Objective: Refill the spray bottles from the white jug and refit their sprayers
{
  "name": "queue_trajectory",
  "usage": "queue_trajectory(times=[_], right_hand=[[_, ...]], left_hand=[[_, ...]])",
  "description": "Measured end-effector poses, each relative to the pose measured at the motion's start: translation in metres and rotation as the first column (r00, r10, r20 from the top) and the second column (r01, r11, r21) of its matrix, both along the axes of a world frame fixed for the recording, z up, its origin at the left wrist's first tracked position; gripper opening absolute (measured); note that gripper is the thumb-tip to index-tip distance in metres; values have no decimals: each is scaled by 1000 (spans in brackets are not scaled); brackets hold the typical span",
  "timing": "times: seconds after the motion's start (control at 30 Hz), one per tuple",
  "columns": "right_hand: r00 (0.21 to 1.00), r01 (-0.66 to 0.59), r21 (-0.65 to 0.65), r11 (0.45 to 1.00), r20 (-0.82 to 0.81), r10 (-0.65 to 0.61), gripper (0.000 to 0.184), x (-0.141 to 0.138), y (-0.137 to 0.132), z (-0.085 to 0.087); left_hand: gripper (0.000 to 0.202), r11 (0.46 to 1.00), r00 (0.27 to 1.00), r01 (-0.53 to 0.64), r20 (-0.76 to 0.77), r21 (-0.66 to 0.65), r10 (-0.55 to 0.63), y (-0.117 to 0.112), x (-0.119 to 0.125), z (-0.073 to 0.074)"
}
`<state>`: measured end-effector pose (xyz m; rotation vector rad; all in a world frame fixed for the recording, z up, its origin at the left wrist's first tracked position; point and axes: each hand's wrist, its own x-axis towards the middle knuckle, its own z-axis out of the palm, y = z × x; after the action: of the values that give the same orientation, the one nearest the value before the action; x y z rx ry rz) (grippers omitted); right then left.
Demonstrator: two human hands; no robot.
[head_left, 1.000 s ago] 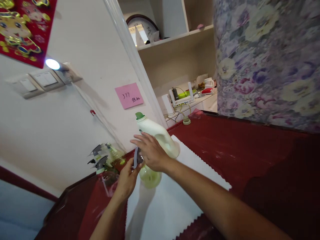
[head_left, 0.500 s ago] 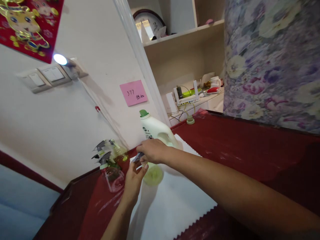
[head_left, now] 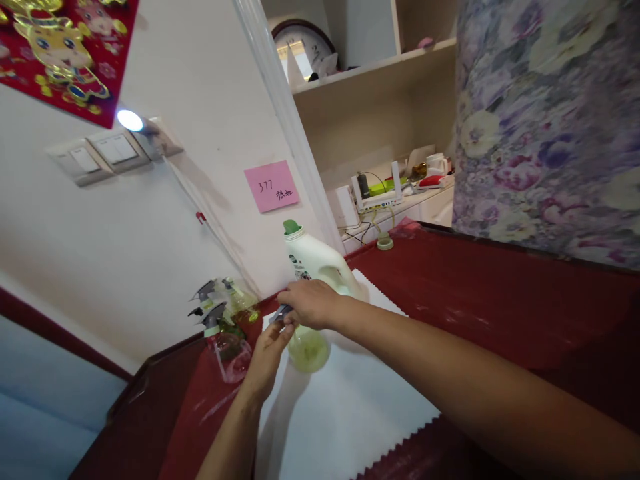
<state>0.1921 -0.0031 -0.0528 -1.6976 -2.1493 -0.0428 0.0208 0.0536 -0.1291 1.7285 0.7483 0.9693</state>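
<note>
A pale green spray bottle stands on a white cloth over the red table. My right hand is closed over its grey trigger head from above. From below, my left hand comes up, its fingers pinching the same grey head. Right behind my hands stands a white detergent jug with a green cap.
Several more spray bottles stand at the table's left, by the wall. A pink note and light switches are on the wall. A floral cover rises at the right; behind it stands a shelf with a router.
My right hand has come down from hovering with spread fingers and closed on the trigger head, which now lies low on the bottle. The view has shifted slightly.
</note>
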Motion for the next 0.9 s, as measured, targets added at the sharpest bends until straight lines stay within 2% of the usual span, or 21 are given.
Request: queue_trajectory(times=[0.13, 0.27, 0.53, 0.73, 0.9], right_hand=[[1000, 7, -10, 1000, 7, -7, 29, -2, -1, 3], [1000, 14, -10, 1000, 16, -13, 29, -1, -3, 4], [1000, 3, 3, 1000, 14, -4, 27, -1, -1, 1], [1000, 19, 0, 1000, 6, -19, 27, 1, -4, 1], [1000, 24, 0, 1000, 6, -24, 27, 0, -5, 1]], left_hand=[[49, 1000, 1000, 21, 20, 15, -21, -6, 12, 6], [39, 999, 999, -24, 35, 28, 23, -8, 21, 6], [42, 993, 993, 111, -28, -31, -112, 5, 3, 8], [47, 1000, 1000, -19, 5, 0, 19, 2, 12, 0], [47, 1000, 1000, -5, -21, 2, 6, 2, 3, -1]])
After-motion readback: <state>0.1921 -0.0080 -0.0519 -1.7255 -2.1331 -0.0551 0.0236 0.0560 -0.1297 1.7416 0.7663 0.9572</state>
